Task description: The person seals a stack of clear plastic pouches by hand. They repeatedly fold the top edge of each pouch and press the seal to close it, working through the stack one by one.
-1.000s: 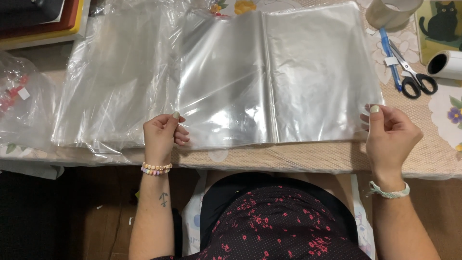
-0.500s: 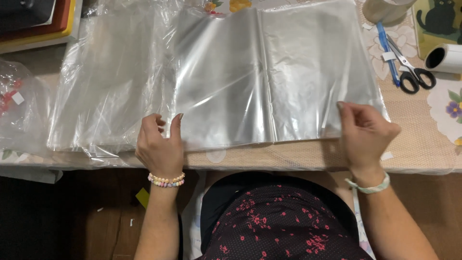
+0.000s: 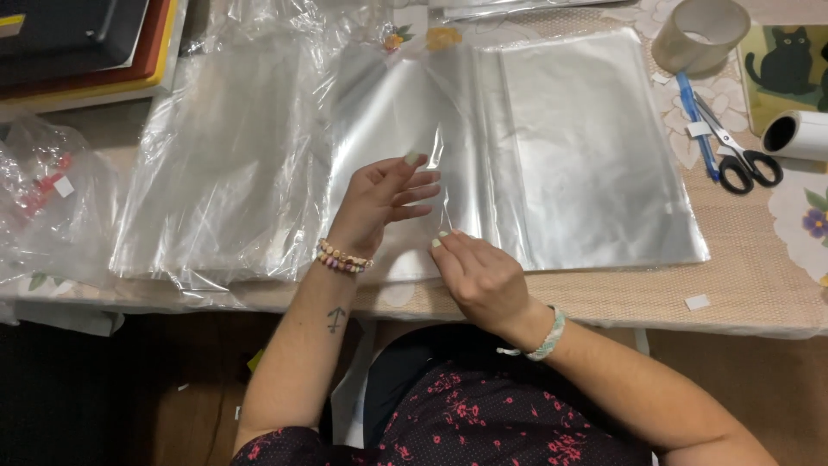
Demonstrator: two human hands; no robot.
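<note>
We see both hands meeting at the near edge of the table, over a clear plastic sleeve (image 3: 517,147) that lies flat and spread out in the middle of it. The left hand (image 3: 379,203) is raised slightly with its fingers loosely spread and open, the fingertips resting on or just above the film; we judge it is steadying the sheet so it does not slide. The right hand (image 3: 479,276) sits just beside it at the sleeve's near edge, fingers curled down onto the plastic, seemingly pinching or rubbing the film to part its layers (whether it truly has a layer nipped we cannot tell).

A stack of similar plastic bags (image 3: 216,173) lies toward the left edge, close enough to reach. At the far left a crumpled clear bag (image 3: 47,190) holds small red and white pieces, too blurred to name. The sleeve itself looks empty.

Along the right edge, kept clear of the film, lie scissors (image 3: 742,155), a blue pen (image 3: 694,121), a roll of tape (image 3: 699,34) and a white roll (image 3: 798,134). Dark trays (image 3: 78,43) are stacked at the far left corner.
</note>
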